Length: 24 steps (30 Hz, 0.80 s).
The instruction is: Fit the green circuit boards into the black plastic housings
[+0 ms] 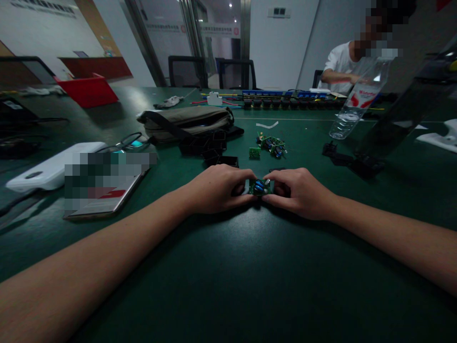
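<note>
A small green circuit board (259, 187) with blue parts on it is held just over the table between my two hands. My left hand (223, 188) pinches its left edge between thumb and fingers. From the other side, my right hand (300, 193) grips the right edge in the same way. Just beyond lie a little green board (254, 153) and a cluster of loose circuit boards (273, 144). Black plastic housings (207, 145) sit behind my left hand. Some of the fingers are hidden behind the hands.
A grey-green bag (185, 123) lies at the back. On the left are a white power bank (53, 166) and a flat booklet-like item (107, 195). A water bottle (353, 105) and black parts (353, 162) stand right. Across the table sits a person (342, 62) near a row of modules (285, 98).
</note>
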Available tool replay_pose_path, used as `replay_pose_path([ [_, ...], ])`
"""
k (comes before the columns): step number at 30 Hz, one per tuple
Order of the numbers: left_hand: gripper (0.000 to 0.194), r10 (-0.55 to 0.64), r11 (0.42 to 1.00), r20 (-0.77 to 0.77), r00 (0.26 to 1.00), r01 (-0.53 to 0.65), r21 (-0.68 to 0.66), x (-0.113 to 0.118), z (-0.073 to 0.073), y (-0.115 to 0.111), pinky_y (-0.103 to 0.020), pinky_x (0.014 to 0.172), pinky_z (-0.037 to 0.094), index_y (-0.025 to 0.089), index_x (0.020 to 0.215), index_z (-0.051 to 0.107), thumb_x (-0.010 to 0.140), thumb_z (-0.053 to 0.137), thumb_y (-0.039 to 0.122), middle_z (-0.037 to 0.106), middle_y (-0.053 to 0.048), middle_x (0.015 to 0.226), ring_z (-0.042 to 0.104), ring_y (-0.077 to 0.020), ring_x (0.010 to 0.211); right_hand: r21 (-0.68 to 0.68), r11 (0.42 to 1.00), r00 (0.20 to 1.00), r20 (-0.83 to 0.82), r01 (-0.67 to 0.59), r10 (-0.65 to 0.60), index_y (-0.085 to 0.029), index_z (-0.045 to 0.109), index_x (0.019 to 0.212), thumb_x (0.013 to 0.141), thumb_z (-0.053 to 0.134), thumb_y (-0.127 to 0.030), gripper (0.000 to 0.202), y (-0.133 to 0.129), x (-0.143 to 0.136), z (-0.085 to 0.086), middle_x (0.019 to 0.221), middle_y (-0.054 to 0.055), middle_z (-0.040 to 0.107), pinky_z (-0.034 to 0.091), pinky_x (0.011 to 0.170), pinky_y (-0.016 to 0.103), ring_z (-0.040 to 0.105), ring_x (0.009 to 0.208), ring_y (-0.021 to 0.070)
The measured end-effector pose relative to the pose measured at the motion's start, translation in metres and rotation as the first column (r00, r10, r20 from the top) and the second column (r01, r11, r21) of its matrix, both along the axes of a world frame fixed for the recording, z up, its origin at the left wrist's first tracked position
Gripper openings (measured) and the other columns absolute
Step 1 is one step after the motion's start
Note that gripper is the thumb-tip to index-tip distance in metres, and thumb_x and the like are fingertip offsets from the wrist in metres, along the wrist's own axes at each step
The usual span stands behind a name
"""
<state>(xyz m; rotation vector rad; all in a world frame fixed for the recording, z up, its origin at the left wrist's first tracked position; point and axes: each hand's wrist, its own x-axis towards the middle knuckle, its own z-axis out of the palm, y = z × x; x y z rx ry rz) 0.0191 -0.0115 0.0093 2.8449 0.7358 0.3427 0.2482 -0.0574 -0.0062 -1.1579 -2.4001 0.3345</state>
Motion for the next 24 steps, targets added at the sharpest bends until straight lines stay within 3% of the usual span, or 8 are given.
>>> replay_pose_path([
  [24, 0.031, -0.010, 1.000, 0.009, 1.000, 0.010, 0.006, -0.0009, 0.0003, -0.0005, -0.023, 0.055, 0.034, 0.017, 0.109, 0.067, 0.088, 0.060, 0.039, 0.063, 0.001, 0.069, 0.055, -0.0113, 0.058, -0.001, 1.000, 1.000, 0.010, 0.001, -0.001, -0.013, 0.068, 0.106, 0.086, 0.068, -0.033, 0.028, -0.0001, 0.0001, -0.0001, 0.068, -0.001, 0.058, 0.033, 0.059, 0.025, 0.051, 0.060, 0.0124],
])
